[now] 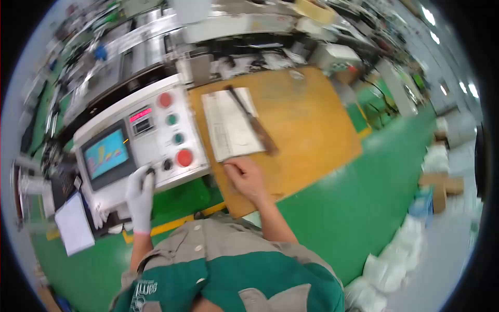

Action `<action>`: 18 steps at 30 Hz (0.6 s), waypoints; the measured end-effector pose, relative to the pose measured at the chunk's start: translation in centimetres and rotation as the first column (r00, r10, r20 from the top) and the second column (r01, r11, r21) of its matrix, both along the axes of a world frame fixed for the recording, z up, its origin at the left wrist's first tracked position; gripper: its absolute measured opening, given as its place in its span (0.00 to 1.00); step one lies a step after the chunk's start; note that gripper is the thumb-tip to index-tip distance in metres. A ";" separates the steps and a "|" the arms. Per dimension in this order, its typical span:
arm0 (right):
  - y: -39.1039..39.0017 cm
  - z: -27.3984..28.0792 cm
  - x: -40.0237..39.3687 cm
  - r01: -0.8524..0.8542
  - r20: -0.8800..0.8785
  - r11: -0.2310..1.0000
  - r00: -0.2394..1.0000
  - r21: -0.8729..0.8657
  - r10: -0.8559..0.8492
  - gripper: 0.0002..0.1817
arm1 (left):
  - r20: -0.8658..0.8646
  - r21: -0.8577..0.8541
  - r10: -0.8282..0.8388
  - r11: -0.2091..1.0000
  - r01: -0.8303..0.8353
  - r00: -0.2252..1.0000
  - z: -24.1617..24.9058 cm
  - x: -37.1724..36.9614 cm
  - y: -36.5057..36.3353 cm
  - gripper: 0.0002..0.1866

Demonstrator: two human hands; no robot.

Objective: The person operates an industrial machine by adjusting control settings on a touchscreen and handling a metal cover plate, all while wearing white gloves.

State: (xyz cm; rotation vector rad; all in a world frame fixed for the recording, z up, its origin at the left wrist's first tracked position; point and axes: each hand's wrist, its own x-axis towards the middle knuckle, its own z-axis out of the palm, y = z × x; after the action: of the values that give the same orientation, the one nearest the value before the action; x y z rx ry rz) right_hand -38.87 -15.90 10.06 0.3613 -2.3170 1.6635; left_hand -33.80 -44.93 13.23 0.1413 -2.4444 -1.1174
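My left hand, in a white glove, is at the lower edge of a white control panel, its fingers closed round a small black knob. My bare right hand rests at the near left part of a wooden table, fingers curled, by the bottom edge of a paper sheet. Whether anything is in those fingers is hidden. A long tool with a brown handle lies slanted across the sheet's right side. The panel carries a lit screen and a large red button.
Machinery runs behind the table and panel. A white clipboard-like sheet hangs at the lower left. White bags and a cardboard box line the right side of the green floor.
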 end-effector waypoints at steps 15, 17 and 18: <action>0.4 -0.4 0.0 -0.073 0.179 0.997 0.981 -0.032 0.078 0.06 | -0.026 -0.025 0.044 0.999 -0.044 0.999 0.2 0.1 -0.2 0.12; 0.5 -0.5 0.0 -0.067 0.192 0.998 0.979 -0.019 0.070 0.06 | 0.034 -0.025 0.057 0.998 -0.056 0.998 0.3 0.2 -0.2 0.12; 0.4 -0.4 0.0 -0.065 0.187 0.998 0.980 -0.010 0.066 0.06 | 0.002 -0.027 0.064 0.998 -0.063 0.998 0.2 0.1 -0.2 0.11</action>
State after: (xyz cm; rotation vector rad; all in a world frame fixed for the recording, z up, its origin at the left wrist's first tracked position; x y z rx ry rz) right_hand -38.85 -15.49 9.71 0.2947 -2.4592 1.8042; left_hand -33.67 -45.09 13.48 0.2109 -2.4391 -1.0571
